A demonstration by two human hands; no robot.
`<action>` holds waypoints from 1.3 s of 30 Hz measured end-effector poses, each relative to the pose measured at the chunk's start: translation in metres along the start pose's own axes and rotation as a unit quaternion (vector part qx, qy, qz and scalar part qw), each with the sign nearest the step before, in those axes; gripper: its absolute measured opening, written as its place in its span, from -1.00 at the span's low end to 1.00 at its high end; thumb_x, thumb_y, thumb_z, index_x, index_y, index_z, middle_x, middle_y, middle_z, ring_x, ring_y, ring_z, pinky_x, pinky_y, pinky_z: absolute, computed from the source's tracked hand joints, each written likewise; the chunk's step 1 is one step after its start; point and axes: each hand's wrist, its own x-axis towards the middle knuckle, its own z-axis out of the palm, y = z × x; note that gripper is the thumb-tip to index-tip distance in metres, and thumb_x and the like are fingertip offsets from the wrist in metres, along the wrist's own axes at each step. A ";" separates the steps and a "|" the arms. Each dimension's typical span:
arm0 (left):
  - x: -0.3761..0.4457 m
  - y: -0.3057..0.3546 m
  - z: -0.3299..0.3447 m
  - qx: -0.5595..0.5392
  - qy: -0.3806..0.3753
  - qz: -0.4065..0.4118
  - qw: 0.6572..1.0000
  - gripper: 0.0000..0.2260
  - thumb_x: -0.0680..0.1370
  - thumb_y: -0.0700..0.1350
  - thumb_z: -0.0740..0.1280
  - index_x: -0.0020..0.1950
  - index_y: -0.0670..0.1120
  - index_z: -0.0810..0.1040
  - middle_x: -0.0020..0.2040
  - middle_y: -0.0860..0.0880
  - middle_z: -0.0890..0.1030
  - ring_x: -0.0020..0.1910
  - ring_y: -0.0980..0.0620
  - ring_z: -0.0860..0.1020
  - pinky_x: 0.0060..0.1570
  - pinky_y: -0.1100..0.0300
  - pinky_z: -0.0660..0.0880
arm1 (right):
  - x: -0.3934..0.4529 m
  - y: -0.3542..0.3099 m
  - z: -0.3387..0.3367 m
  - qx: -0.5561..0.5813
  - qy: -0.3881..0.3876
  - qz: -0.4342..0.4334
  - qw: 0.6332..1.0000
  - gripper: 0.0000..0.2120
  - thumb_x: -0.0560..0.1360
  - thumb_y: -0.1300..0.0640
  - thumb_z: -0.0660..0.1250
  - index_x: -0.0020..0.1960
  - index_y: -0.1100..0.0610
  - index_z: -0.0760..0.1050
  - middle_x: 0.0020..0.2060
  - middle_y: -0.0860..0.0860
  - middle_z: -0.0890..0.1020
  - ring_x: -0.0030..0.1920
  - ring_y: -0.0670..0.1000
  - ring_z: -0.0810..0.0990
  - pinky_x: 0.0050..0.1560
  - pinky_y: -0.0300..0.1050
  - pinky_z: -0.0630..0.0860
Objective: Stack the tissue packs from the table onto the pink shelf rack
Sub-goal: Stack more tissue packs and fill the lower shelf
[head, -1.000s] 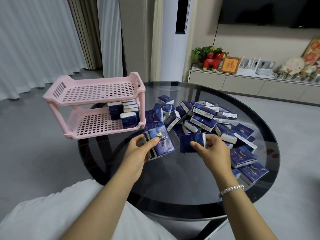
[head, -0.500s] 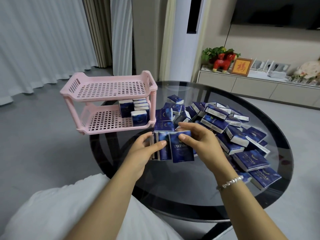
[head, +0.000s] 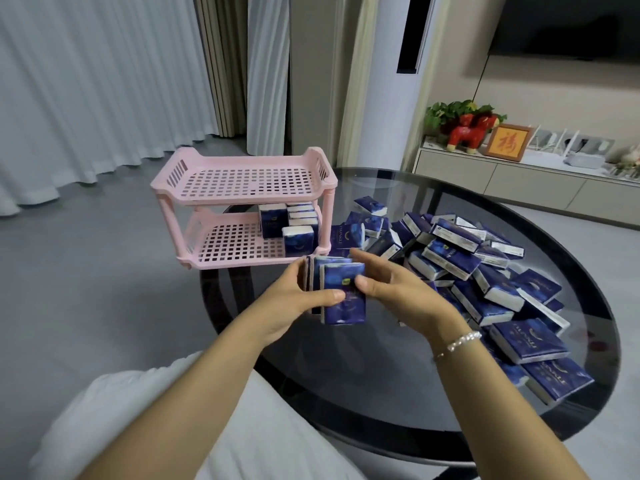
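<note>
head | tissue packs [head: 341, 292] gripped between left hand [head: 294, 299] | right hand [head: 398, 289]

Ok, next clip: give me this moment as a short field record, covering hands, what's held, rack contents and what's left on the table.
left hand: grips the held bundle from its left side
right hand: grips the same bundle from the right
held bundle: several blue tissue packs pressed together, upright, above the glass table
pink shelf rack: top tier bare; lower tier holds a few packs at its right end
loose packs: large pile on the table, right of the rack
</note>
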 end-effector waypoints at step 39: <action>0.028 0.007 -0.097 0.256 0.047 0.027 0.965 -0.12 0.29 -0.16 0.60 0.42 0.06 0.11 0.24 0.23 0.41 0.23 0.24 0.45 0.29 0.21 0.41 | 0.081 -0.001 0.035 -0.157 -0.040 -0.046 0.986 -0.31 0.33 0.09 0.51 0.40 -0.03 0.33 0.28 -0.06 0.50 0.15 -0.07 0.53 0.19 -0.12 0.49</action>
